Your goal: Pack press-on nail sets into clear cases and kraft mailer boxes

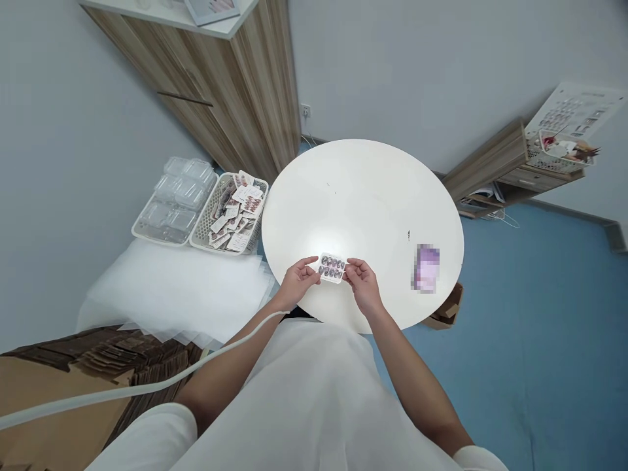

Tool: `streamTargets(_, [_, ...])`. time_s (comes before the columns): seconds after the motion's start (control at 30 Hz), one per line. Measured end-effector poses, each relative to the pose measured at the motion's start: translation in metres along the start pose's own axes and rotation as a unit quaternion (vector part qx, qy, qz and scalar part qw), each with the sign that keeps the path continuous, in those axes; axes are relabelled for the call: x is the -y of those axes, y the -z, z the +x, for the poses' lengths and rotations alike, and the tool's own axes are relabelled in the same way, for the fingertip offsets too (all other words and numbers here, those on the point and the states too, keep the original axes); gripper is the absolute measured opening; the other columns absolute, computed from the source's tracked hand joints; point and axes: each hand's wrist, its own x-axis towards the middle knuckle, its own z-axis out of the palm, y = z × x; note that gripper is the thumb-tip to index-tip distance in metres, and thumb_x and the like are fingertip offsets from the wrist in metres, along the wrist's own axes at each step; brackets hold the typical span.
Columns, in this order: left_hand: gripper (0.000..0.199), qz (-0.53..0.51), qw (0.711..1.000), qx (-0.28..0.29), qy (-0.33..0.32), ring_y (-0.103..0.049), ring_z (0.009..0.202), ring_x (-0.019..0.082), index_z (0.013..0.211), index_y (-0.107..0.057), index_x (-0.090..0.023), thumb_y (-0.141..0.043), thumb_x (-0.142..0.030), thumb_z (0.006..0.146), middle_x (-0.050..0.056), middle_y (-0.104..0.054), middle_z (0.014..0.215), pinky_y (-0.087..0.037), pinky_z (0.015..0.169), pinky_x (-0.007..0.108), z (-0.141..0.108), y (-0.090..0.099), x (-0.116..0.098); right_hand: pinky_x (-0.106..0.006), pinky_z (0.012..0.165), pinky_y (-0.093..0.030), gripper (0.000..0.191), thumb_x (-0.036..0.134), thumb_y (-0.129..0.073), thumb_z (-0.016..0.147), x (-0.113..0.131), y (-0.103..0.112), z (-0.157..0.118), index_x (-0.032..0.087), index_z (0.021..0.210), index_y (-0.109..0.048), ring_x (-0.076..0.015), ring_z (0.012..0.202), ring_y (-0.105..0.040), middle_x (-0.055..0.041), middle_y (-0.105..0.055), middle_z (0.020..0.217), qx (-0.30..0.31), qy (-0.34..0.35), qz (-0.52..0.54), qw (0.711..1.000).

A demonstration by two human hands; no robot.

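Pinching: fingers of left hand [296, 282] and right hand [362, 284] held the nail tray [332, 268] at opposite ends
Tray rows: both looked filled
Card basket [257, 226]: cards [239, 210] lay heaped, apparently unsorted

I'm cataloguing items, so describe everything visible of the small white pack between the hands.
The small white pack, plastic-looking and rectangular with rounded corners, shows two rows of shiny, dark-silvery oval pieces, apparently five each. It sits slightly askew, short ends held by the left hand and right hand, above or on (unclear) the near part of the round table.
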Motion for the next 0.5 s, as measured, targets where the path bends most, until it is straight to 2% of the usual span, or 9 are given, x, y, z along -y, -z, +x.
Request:
streamTargets(0.1, [0.053, 0.006, 1.000, 0.009, -0.010, -0.057, 0.066, 0.011, 0.120, -0.046, -0.019, -0.062, -0.031, 0.070, -0.004, -0.055, 0.065, -0.044, 0.076, 0.030, 0.001, 0.013, 0.005, -0.032, 0.077, -0.045, 0.038, 0.031, -0.065, 0.066, -0.003, -0.008, 0.000, 0.024, 0.102, -0.056, -0.0113, 0.075, -0.055, -0.0028, -0.057, 0.094, 0.029, 0.018, -0.054, 0.998])
streamTargets(0.17, [0.052, 0.024, 1.000, 0.003, -0.016, -0.057, 0.065, 0.011, 0.118, -0.046, -0.019, -0.061, -0.032, 0.070, -0.003, -0.055, 0.064, -0.044, 0.073, 0.029, 0.004, 0.021, 0.011, -0.030, 0.072, -0.046, 0.049, 0.028, -0.066, 0.064, -0.009, -0.014, 0.000, 0.026, 0.111, -0.052, -0.0102, 0.072, -0.054, -0.0028, -0.054, 0.097, 0.048, 0.022, -0.099, 0.994])
streamTargets(0.27, [0.047, 0.060, 0.998, -0.024, -0.025, -0.055, 0.063, 0.010, 0.113, -0.050, -0.018, -0.061, -0.033, 0.070, -0.003, -0.054, 0.065, -0.044, 0.067, 0.026, 0.007, 0.034, 0.021, -0.028, 0.065, -0.045, 0.057, 0.025, -0.063, 0.065, -0.020, -0.025, 0.002, 0.029, 0.119, -0.045, -0.0081, 0.064, -0.051, -0.0007, -0.051, 0.092, 0.058, 0.029, -0.171, 0.983])
streamTargets(0.33, [0.044, 0.085, 0.995, -0.038, -0.032, -0.054, 0.063, 0.010, 0.111, -0.051, -0.019, -0.060, -0.033, 0.070, -0.002, -0.054, 0.067, -0.044, 0.066, 0.026, 0.009, 0.043, 0.025, -0.027, 0.064, -0.044, 0.058, 0.024, -0.061, 0.066, -0.029, -0.034, 0.006, 0.029, 0.121, -0.043, -0.0079, 0.062, -0.049, 0.0004, -0.050, 0.087, 0.043, 0.036, -0.210, 0.976])
streamTargets(0.5, [0.048, 0.162, 0.985, -0.033, -0.045, -0.057, 0.071, 0.013, 0.112, -0.052, -0.020, -0.062, -0.034, 0.067, 0.001, -0.057, 0.082, -0.045, 0.074, 0.031, 0.013, 0.066, 0.024, -0.028, 0.066, -0.044, 0.057, 0.024, -0.059, 0.066, -0.046, -0.051, 0.015, 0.028, 0.121, -0.043, -0.0097, 0.063, -0.047, 0.0010, -0.051, 0.082, 0.009, 0.037, -0.254, 0.966])
